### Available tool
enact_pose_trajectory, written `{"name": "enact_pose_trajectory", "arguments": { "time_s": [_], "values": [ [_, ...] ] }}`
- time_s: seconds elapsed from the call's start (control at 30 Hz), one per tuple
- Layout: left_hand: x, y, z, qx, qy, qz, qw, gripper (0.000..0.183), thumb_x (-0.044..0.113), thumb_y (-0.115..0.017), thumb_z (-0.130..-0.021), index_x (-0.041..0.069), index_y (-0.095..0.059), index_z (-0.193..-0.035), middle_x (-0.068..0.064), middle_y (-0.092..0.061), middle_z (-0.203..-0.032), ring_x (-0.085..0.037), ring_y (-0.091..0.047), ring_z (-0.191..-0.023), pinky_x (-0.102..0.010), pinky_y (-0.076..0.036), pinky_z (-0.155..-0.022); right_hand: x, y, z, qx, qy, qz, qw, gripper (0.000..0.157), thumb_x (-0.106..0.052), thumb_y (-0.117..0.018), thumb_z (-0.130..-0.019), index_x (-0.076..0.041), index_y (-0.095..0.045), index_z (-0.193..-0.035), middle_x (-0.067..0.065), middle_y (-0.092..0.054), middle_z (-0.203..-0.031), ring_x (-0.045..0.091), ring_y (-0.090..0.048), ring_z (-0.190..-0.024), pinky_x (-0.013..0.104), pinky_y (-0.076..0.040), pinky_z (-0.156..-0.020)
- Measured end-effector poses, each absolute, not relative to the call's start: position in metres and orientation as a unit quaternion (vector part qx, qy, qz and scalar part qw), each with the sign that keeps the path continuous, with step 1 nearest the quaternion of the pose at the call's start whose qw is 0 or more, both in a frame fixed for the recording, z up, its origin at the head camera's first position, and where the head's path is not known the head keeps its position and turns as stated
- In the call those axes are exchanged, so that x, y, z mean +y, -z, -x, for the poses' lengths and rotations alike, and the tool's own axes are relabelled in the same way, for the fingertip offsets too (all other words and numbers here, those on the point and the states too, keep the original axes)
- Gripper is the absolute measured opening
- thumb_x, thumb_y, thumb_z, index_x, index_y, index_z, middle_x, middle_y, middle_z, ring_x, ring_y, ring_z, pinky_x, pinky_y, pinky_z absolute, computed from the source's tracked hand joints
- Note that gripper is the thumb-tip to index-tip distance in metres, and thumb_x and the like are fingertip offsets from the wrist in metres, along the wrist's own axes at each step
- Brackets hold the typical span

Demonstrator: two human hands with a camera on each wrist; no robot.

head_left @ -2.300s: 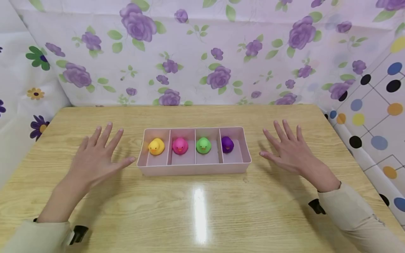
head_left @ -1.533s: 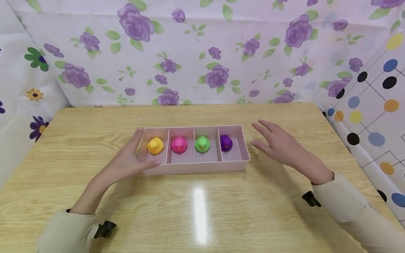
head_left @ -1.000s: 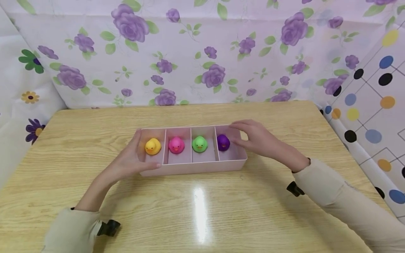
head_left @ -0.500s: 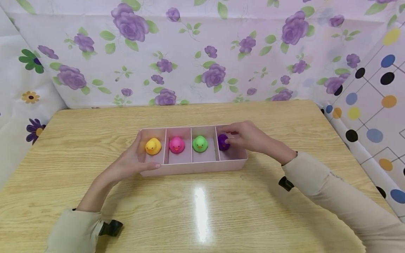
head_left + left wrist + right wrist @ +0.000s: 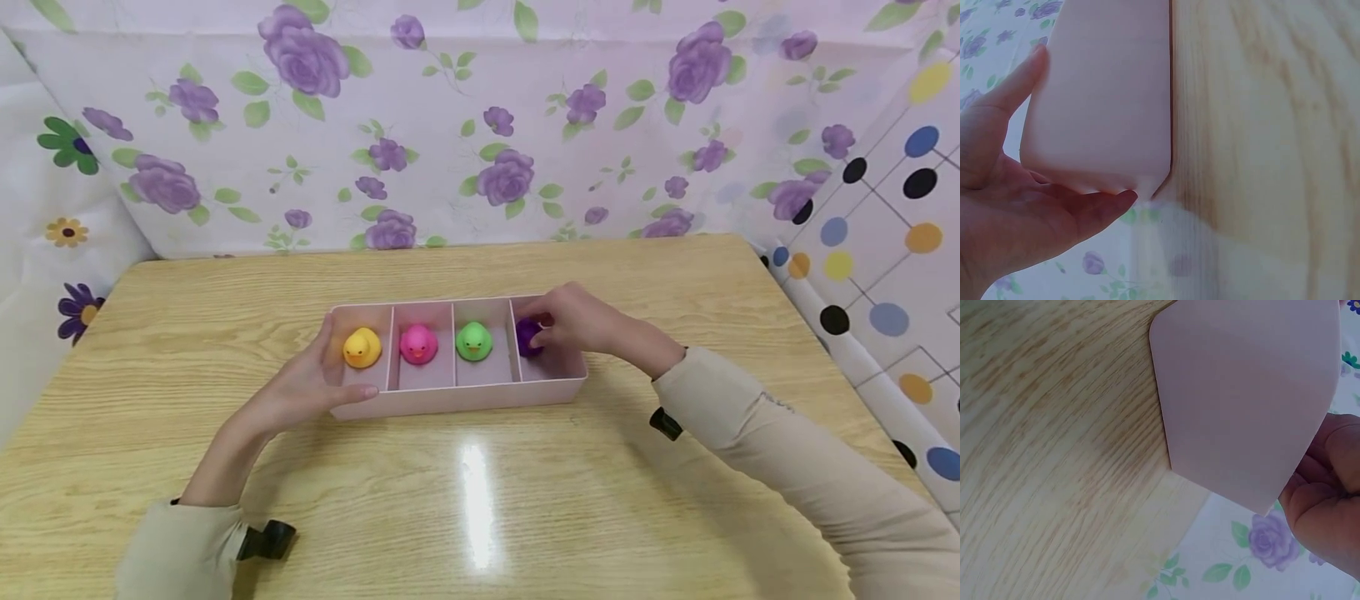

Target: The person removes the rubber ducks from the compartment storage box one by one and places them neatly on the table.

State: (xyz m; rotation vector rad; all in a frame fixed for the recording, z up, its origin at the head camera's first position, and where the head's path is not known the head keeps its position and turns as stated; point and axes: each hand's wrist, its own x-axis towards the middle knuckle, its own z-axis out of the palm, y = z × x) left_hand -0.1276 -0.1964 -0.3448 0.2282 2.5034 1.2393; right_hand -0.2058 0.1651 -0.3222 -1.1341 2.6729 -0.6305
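Observation:
A pale pink box (image 5: 457,401) with several compartments in a row sits on the table. From left to right it holds a yellow toy duck (image 5: 362,348), a pink duck (image 5: 418,344), a green duck (image 5: 474,342) and a purple duck (image 5: 526,337), one per compartment. My left hand (image 5: 300,385) grips the box's left end, thumb along the front wall; the left wrist view shows the fingers against the end wall (image 5: 1097,100). Reaching into the rightmost compartment, my right hand (image 5: 581,321) pinches the purple duck, partly covering it. In the right wrist view the box wall (image 5: 1241,394) hides the fingertips.
The wooden table (image 5: 375,500) stretches around the box, with a glare streak in front. A flowered cloth (image 5: 450,125) hangs behind the table. Patterned cloths stand at the left (image 5: 45,275) and the right (image 5: 877,275). Black straps sit at both cuffs.
Both hands have come in from beside the box. The left took hold of its left end; the right went leftward into the last compartment and closed its fingers on the purple duck.

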Motion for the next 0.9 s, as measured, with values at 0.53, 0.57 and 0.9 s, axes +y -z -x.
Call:
{"name": "enact_pose_trajectory", "arguments": {
  "time_s": [0.53,0.57,0.9],
  "values": [
    [-0.201,0.344,0.123,0.876,-0.446,-0.06,0.177,0.125,0.035,-0.081,-0.083,0.008,0.017,-0.157,-0.024,0.005,-0.164,-0.046,-0.002,-0.148,-0.071,-0.012,-0.111,0.152,0.33,0.205,0.901,0.179,0.386,0.083,0.028,0.005,-0.079,-0.079,0.004,-0.075,-0.107,0.013,-0.074,-0.105,0.026,-0.069,-0.095,0.04,-0.056,-0.085],
    [-0.201,0.344,0.123,0.875,-0.447,-0.06,0.176,0.125,0.035,-0.081,-0.083,0.008,0.017,-0.157,-0.023,0.005,-0.164,-0.045,-0.001,-0.148,-0.071,-0.012,-0.111,0.152,0.331,0.205,0.901,0.181,0.386,0.081,0.027,0.005,-0.079,-0.079,0.004,-0.075,-0.106,0.013,-0.074,-0.104,0.025,-0.069,-0.094,0.039,-0.057,-0.084],
    [-0.2,0.348,0.126,0.863,-0.469,-0.067,0.175,0.124,0.03,-0.081,-0.084,0.009,0.017,-0.157,-0.022,0.007,-0.164,-0.044,0.0,-0.149,-0.071,-0.011,-0.111,0.153,0.331,0.205,0.901,0.204,0.373,0.084,0.016,0.007,-0.073,-0.085,0.005,-0.075,-0.1,0.011,-0.074,-0.099,0.024,-0.068,-0.093,0.041,-0.056,-0.086]
  ]
}}
